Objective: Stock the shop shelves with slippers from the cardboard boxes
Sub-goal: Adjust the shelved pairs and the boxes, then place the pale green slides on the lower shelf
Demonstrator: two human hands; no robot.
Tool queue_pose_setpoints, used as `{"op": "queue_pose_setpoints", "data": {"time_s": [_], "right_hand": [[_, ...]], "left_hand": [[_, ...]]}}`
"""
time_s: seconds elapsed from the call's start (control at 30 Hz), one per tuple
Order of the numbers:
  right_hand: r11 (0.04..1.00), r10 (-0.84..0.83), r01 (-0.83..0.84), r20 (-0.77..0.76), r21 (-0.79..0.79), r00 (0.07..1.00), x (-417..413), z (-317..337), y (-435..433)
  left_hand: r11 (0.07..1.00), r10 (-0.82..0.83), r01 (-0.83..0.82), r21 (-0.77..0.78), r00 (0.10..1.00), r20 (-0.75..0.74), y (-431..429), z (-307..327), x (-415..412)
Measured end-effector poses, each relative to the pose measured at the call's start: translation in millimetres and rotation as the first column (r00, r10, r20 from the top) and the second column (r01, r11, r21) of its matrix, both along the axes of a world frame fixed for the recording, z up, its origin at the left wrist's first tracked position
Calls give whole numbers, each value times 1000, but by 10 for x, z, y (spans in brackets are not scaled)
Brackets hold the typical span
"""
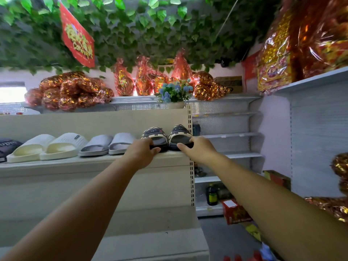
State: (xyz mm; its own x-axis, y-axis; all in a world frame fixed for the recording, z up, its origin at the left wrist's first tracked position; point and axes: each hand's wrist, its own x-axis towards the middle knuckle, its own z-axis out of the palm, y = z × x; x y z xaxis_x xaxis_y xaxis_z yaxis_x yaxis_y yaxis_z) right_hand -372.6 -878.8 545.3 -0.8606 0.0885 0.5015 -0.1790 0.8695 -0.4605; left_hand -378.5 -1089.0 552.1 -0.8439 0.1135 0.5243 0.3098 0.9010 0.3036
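While both arms reach up and forward, we note the left hand [143, 150] on the heel of the left patterned slipper [154, 134] and the right hand [196, 149] on the heel of the right patterned slipper [179, 132]. Each hand's fingers curl over the heel's top, with the thumb at its near edge, so each pinches its own slipper.

Position: the pair sits on the cream shelf [75, 163] at its right end. The right slipper is just beside the perforated upright [191, 166].

Axis: both slippers run front to back. Toes point at the back panel [94, 121] and heels sit at the shelf's front lip, toward us. The two touch or nearly touch along their inner sides.

Neighbours: a grey pair [108, 145] lies just left of the left hand, and a white pair [48, 146] lies further left, both on the same axis.

Judgement: placement looks nearly finished. We read any remaining push as going straight away from us along the slippers' length, each hand driving its own heel. There is little room to shift right, where the upright stands. No cardboard boxes of slippers are in view.
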Motion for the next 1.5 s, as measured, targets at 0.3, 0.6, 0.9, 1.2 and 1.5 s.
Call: {"op": "queue_pose_setpoints", "data": {"time_s": [0.3,0.6,0.9,1.2,1.5], "right_hand": [[946,-1,7,-19,325,1000,852,-106,-110],[942,121,-114,-5,314,993,1920,-1234,-729],[961,197,-240,272,134,942,2555,-2828,-1107],[916,317,-401,615,-2,722,2963,-4191,-1254],[875,342,-459,870,-156,356,3430,-5311,-1577]], "left_hand": [[971,-233,217,-103,955,-184,-581,-252,506],[934,-349,339,-111,933,-89,-1190,-1376,1433],[960,-256,260,-99,965,53,-1670,-2897,2116],[982,31,39,-187,935,354,-2135,-4273,3035],[962,263,-134,-236,678,686,-2641,-5288,3992]]}}
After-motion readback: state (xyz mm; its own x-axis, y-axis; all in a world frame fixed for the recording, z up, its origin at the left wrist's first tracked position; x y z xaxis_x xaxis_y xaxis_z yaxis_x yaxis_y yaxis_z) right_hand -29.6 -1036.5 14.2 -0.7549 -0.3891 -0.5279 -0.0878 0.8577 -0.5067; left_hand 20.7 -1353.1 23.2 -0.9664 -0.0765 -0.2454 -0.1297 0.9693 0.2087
